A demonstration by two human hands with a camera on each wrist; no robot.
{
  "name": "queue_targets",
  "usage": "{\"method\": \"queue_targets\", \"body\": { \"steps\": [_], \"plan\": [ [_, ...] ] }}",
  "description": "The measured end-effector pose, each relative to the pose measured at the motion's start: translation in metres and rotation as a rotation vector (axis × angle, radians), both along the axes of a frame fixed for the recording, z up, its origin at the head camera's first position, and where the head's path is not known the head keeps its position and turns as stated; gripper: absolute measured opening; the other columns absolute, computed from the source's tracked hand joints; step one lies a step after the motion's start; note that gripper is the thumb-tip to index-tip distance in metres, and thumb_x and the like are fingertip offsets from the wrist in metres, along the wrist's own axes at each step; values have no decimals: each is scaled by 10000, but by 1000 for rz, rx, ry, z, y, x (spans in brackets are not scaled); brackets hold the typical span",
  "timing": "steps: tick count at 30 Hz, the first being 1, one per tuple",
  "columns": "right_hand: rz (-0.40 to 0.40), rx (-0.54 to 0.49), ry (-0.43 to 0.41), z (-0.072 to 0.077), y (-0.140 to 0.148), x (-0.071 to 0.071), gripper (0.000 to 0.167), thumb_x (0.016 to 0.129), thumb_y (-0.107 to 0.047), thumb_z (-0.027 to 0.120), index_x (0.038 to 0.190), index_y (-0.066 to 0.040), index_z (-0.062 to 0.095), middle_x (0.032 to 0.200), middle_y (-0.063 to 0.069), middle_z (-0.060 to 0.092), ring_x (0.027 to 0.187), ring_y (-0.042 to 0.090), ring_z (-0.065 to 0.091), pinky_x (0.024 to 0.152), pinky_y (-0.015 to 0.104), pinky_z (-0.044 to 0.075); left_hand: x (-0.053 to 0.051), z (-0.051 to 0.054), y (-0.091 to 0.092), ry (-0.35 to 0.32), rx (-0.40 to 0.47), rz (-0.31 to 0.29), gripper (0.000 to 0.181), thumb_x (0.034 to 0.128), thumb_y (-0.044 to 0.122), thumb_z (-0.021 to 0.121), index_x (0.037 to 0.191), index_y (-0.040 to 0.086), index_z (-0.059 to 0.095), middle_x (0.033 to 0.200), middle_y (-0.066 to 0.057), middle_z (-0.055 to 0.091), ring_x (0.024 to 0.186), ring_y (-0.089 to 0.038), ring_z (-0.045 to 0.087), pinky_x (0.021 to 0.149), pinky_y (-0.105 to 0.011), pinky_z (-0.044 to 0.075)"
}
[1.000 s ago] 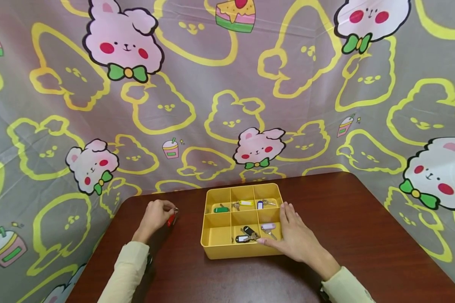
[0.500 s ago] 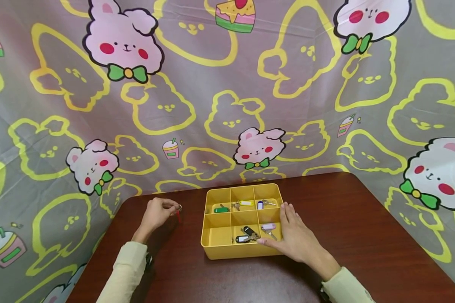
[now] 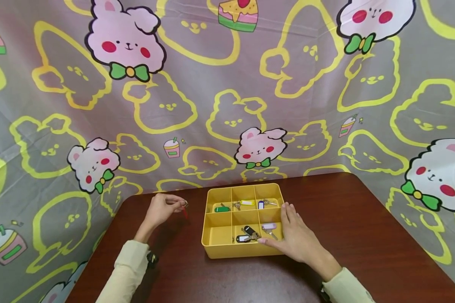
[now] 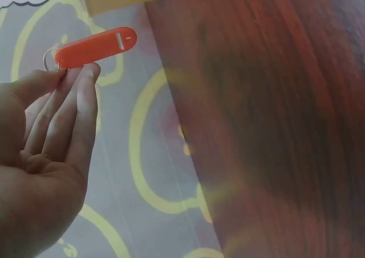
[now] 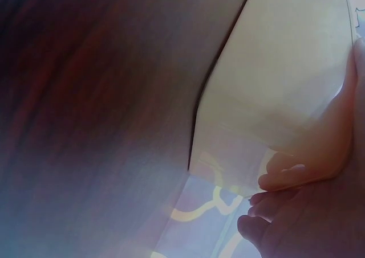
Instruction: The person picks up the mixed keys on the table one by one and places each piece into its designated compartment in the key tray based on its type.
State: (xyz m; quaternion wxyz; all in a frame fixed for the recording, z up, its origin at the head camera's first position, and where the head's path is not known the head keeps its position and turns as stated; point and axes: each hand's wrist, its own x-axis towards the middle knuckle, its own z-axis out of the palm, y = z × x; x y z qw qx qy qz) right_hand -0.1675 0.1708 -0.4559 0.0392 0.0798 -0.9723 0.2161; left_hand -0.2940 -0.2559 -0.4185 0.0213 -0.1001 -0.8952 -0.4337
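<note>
My left hand [image 3: 162, 210] pinches a red key tag [image 4: 94, 47] by its metal ring between thumb and fingertips, above the table left of the box. The tag dangles below the fingers in the head view; any key on the ring is hidden. A yellow box [image 3: 246, 251] with several compartments stands on the table. My right hand [image 3: 302, 240] lies along the box's right wall with straight fingers, its thumb at the front rim. In the right wrist view, the fingers press along the box's smooth outer wall [image 5: 279, 58].
Tagged keys lie in the compartments: a green tag [image 3: 222, 209], a yellow tag [image 3: 247, 203] and a blue tag [image 3: 260, 205] at the back, black tags [image 3: 243, 238] and a lilac tag [image 3: 268, 226] in front. Patterned cloth [image 3: 201, 105] hangs behind the dark wooden table [image 3: 326, 198].
My left hand has risen slightly and moved right toward the box, carrying the red key tag, which now hangs from its ring. My right hand keeps its place on the box.
</note>
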Motion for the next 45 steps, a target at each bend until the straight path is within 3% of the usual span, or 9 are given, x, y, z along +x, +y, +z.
{"method": "queue_targets", "body": {
  "steps": [5, 8, 13, 25, 31, 45],
  "plan": [
    [-2, -3, 8, -2, 0, 1, 1352, 812, -913, 559, 1617, 119, 222, 1710, 332, 191, 1609, 480, 213, 1272, 600, 318, 2, 4, 7, -14, 40, -17, 114, 973, 144, 758, 1000, 69, 839, 953, -123, 831, 877, -308, 819, 726, -312, 661],
    [-3, -2, 13, -4, 0, 2, 1353, 810, -915, 559, 1614, 122, 228, 1708, 333, 199, 1607, 480, 221, 1271, 598, 322, 4, 6, 10, -31, 71, -39, 124, 974, 129, 754, 1015, 41, 831, 971, -142, 828, 897, -317, 817, 728, -290, 659],
    [-2, 2, 22, -5, 0, 1, 1350, 815, -916, 552, 1613, 125, 229, 1709, 330, 195, 1608, 477, 221, 1278, 592, 313, 6, 11, 16, -42, 121, -79, 148, 976, 111, 745, 1032, -5, 819, 1003, -189, 818, 905, -304, 817, 742, -299, 662],
    [-6, 7, 26, -5, 0, 2, 1376, 798, -934, 545, 1612, 127, 222, 1715, 326, 173, 1614, 472, 204, 1288, 583, 297, 17, 30, 33, -88, 195, -97, 160, 975, 82, 738, 1052, -43, 801, 1039, -222, 805, 898, -254, 818, 807, -394, 666],
    [-8, 2, 25, -6, -1, 2, 1378, 799, -935, 542, 1616, 123, 210, 1720, 322, 159, 1616, 470, 198, 1289, 582, 296, 22, 36, 39, -92, 206, -120, 166, 978, 81, 734, 1058, -49, 799, 1044, -212, 807, 916, -238, 813, 797, -350, 666],
    [-7, -2, 12, -5, -1, 1, 1384, 795, -946, 528, 1620, 118, 205, 1726, 312, 151, 1621, 466, 187, 1290, 581, 295, 27, 49, 56, -148, 195, -146, 208, 970, 180, 767, 1059, -4, 810, 1044, -175, 818, 915, -237, 817, 821, -379, 667]
  ]
}}
